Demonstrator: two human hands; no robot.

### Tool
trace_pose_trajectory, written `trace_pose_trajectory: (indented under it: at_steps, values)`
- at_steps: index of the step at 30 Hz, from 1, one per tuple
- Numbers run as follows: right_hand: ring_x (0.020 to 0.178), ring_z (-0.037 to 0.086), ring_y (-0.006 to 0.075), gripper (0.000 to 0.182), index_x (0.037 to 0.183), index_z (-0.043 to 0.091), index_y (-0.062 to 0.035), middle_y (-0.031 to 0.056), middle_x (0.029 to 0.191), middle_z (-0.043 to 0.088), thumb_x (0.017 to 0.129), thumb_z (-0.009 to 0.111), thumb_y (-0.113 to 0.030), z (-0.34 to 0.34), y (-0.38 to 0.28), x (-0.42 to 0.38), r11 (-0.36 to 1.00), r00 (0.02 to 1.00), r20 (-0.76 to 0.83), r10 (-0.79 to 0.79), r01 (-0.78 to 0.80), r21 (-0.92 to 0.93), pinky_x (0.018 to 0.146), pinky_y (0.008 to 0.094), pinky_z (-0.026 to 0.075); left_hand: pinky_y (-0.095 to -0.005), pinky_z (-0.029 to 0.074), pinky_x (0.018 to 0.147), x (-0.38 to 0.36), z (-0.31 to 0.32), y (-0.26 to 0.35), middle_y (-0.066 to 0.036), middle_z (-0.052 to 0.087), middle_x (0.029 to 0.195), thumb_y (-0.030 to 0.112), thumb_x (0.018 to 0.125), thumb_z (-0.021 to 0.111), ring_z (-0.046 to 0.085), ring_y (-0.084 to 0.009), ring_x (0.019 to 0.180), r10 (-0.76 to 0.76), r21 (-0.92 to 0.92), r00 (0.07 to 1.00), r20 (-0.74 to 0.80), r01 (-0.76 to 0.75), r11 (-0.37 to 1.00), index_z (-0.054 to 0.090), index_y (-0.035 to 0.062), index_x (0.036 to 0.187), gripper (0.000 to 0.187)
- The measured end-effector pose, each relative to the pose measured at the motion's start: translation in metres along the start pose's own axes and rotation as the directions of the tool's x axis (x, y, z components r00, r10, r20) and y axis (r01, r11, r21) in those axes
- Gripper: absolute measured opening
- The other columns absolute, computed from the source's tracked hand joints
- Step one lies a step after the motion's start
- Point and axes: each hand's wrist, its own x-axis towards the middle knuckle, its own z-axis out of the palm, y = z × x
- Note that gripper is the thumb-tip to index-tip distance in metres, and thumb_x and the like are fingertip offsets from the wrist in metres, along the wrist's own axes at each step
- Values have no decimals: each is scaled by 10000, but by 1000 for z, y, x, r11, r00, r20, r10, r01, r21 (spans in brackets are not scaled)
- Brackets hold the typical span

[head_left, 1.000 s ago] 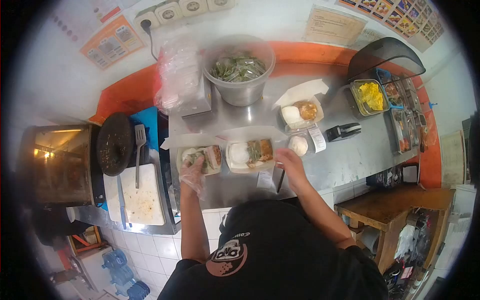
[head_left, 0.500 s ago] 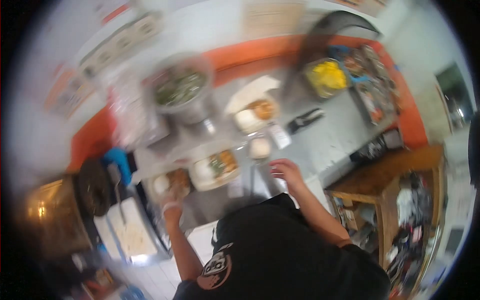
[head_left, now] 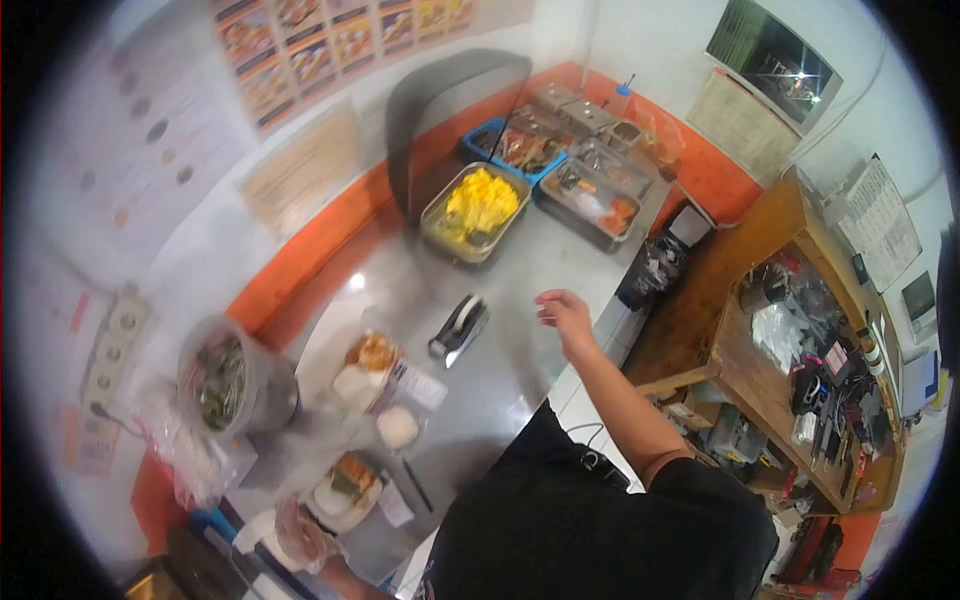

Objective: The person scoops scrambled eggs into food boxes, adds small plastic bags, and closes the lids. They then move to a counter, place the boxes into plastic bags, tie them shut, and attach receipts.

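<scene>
My left hand (head_left: 305, 538), in a clear plastic glove, is low at the left beside a white food box (head_left: 256, 532); its fingers are blurred. Just right of it lies an open food box (head_left: 345, 492) with rice, a green leaf and browned food. My right hand (head_left: 566, 312) is over the steel table, fingers loosely bent and apart, holding nothing visible. A black tape dispenser (head_left: 460, 328) lies left of it. Farther left are another open food box (head_left: 362, 372) with rice and orange-brown food, a paper slip (head_left: 418, 384) and a round pale item (head_left: 397, 427).
A metal tray of yellow food (head_left: 478, 212) stands at the back, near a blue-edged tray (head_left: 515, 145) and a covered tray (head_left: 590, 200). A tall tub of greens (head_left: 235, 380) is at the left. A wooden shelf unit (head_left: 770, 340) stands at the right.
The view has swung right, bringing the trays and shelf closer to the middle. My right hand has moved away from the food boxes, rightward over the table. My left hand remains by the boxes.
</scene>
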Motion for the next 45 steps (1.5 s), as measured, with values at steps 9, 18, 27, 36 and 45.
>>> trace_pose_trajectory:
  at_steps: [9,18,27,36,45]
  values:
    - [779,648,205,152,871,635,-16,116,890,677,768,523,-12,-228,-30,351,880,755,-465,-462,325,-347,705,324,505,-415,497,825,47,171,153,-172,647,1031,42,839,466,621,-342,940,41,126,999,31,-44,991,632,-6,1003,239]
    - [926,597,326,169,864,716,-144,119,911,629,727,623,-177,-314,-27,513,194,924,10,-381,90,-977,788,444,477,-411,497,826,112,267,304,-163,655,1006,43,836,470,626,-340,939,99,53,959,264,-117,992,639,9,997,236]
    - [1029,524,325,425,743,686,-101,107,922,581,573,780,-480,-332,-36,581,640,984,-91,154,-169,-749,855,442,420,-415,476,843,141,315,376,-131,637,1030,-20,709,446,606,-318,955,-55,120,941,335,16,993,641,62,1021,377]
    - [1046,528,312,223,731,700,-83,123,1031,574,673,721,-297,-314,-32,549,374,965,-31,-260,71,-925,898,448,421,-414,468,862,137,335,380,-136,654,1024,-2,682,451,614,-319,947,-51,143,910,410,-9,990,642,75,1013,390]
    - [965,608,341,220,738,700,-29,184,983,620,690,693,-245,-282,-21,604,668,879,-462,-117,-274,-691,795,441,474,-414,484,841,147,353,398,-136,656,1004,-25,668,444,620,-324,925,-30,105,905,424,-16,994,647,73,996,398]
